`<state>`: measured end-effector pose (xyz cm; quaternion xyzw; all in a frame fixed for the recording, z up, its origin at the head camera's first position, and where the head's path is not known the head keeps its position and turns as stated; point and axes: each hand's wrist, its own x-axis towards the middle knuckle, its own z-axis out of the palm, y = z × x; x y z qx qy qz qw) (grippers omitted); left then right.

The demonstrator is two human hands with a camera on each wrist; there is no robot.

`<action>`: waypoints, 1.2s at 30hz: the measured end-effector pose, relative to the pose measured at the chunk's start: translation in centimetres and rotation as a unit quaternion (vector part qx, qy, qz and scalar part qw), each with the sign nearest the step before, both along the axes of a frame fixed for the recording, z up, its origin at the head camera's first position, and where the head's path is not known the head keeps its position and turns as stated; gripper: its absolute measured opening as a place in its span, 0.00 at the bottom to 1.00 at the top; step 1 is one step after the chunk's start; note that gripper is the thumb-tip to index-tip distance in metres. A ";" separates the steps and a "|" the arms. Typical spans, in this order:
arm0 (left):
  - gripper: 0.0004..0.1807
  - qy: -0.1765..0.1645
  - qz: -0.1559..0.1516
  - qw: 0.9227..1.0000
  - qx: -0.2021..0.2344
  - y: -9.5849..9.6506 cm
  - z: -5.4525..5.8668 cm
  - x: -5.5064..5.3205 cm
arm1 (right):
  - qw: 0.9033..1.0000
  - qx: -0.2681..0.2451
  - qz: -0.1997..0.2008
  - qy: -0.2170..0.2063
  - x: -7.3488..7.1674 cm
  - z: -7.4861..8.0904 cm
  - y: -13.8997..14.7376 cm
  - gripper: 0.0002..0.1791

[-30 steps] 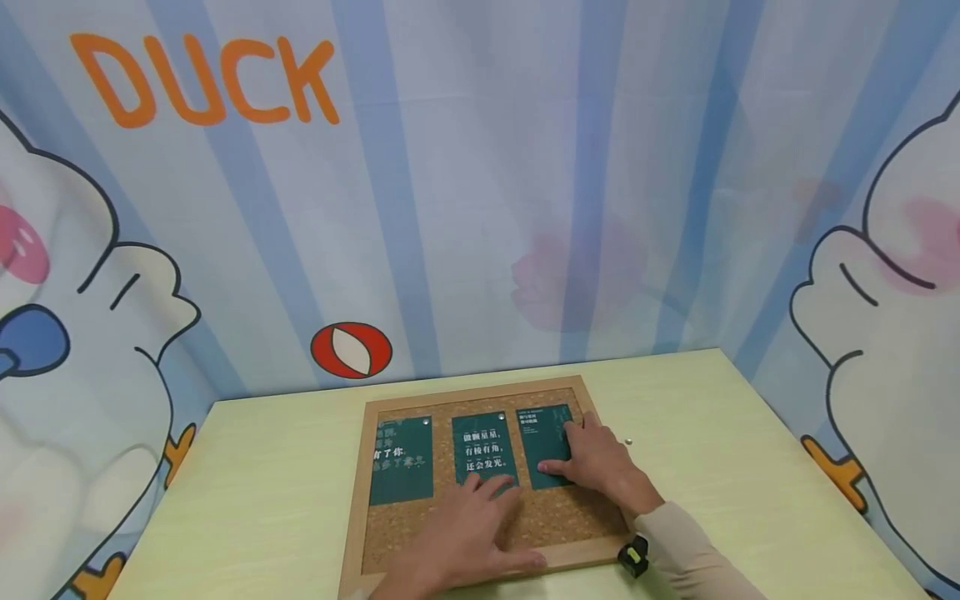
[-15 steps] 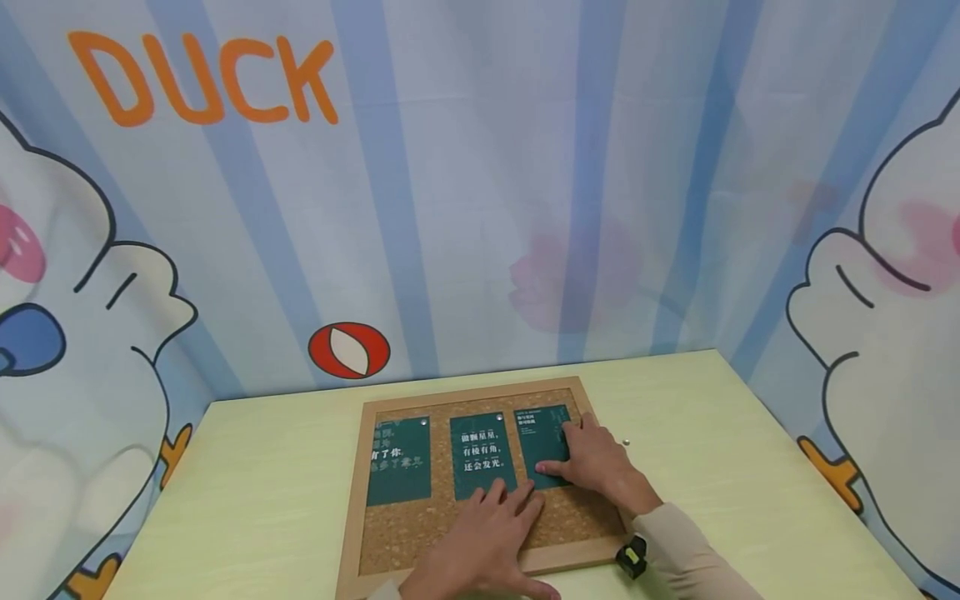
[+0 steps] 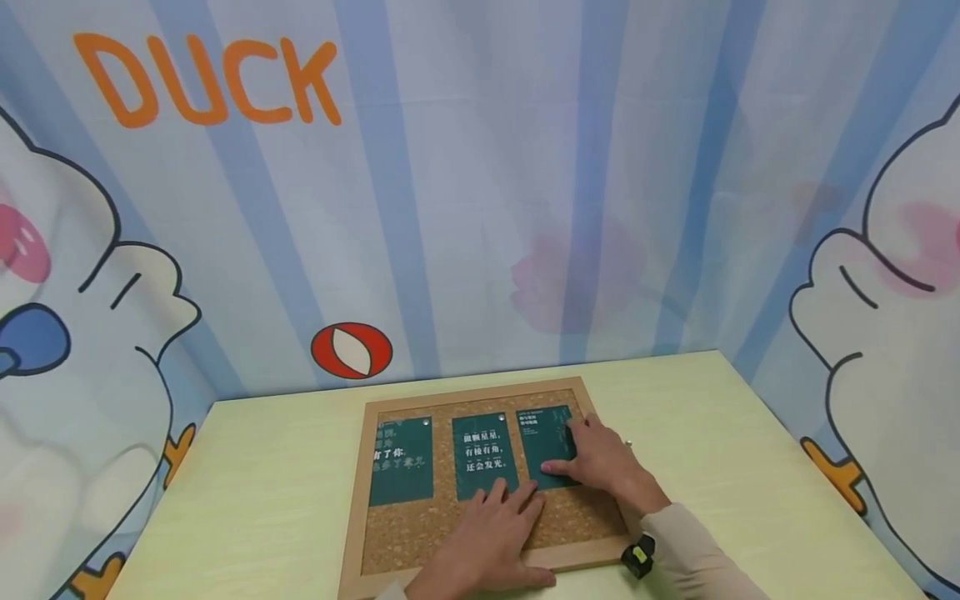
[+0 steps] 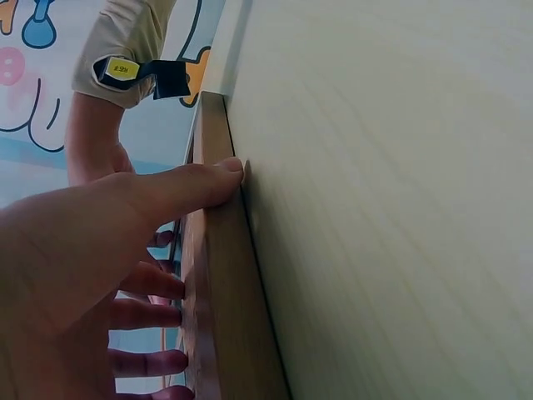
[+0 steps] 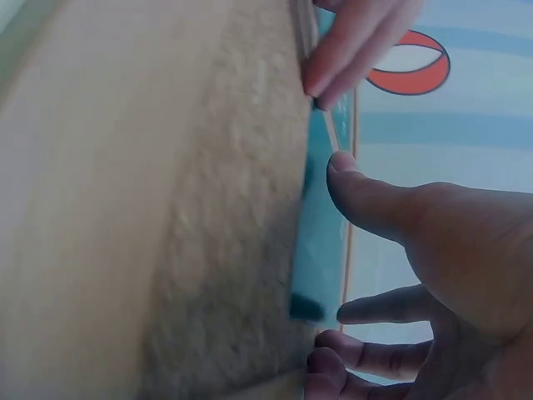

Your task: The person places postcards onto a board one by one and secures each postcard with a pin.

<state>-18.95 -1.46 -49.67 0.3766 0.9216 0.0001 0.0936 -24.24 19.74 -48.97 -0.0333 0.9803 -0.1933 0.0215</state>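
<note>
A wood-framed cork board (image 3: pixel 405 542) lies on the table with three dark green printed cards on it: a left card (image 3: pixel 401 479), a middle card (image 3: pixel 483 446) and a right card (image 3: pixel 543 446). My right hand (image 3: pixel 606 458) rests over the right card's right side, thumb on its lower part and fingers at its edge. In the right wrist view its thumb (image 5: pixel 366 196) stands extended, fingers loosely bent. My left hand (image 3: pixel 491 533) lies spread over the front of the board, fingertips at the lower ends of the middle and right cards. Its thumb (image 4: pixel 196 187) reaches across the front frame edge.
Small shiny pins mark the top right corners of the left card (image 3: pixel 426 422) and middle card (image 3: pixel 501 417). Another small shiny piece (image 3: pixel 628 443) shows beside my right wrist. Pale yellow table (image 3: pixel 247 500) surrounds the board, and a printed curtain (image 3: pixel 480 183) stands behind.
My left hand has shifted right, its fingertips moving from the middle card toward the right card. Its thumb has come in from the table to the frame's front edge. My right hand barely moves.
</note>
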 end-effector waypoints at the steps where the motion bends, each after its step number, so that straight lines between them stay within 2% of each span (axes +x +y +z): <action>1: 0.55 0.000 0.000 1.000 0.002 0.0 0.0 0.0 | 1.000 -0.003 0.000 -0.002 0.0 0.2 0.2 0.53; 5: 0.55 0.003 0.001 1.000 0.006 -0.1 0.0 0.0 | 1.000 -0.020 -0.001 -0.001 0.0 0.7 1.2 0.53; 11: 0.54 0.006 0.005 1.000 0.011 -0.2 -0.1 -0.1 | 0.999 -0.022 0.001 0.027 0.2 0.8 3.7 0.45; 20: 0.54 -0.018 0.007 1.000 0.015 -0.5 -0.2 -0.1 | 0.999 -0.032 0.005 0.040 0.5 -0.6 7.0 0.31; 24: 0.54 -0.017 0.007 1.000 0.019 -0.5 -0.3 -0.2 | 0.998 -0.053 0.016 0.040 0.3 -1.5 7.6 0.22; 29: 0.54 -0.013 0.003 1.000 0.021 -0.4 -0.3 -0.2 | 0.996 -0.079 0.013 0.042 0.2 -2.0 7.8 0.18; 36: 0.54 -0.015 0.001 1.000 0.026 -0.4 -0.3 -0.2 | 0.996 -0.077 0.008 0.051 0.4 -2.2 8.1 0.09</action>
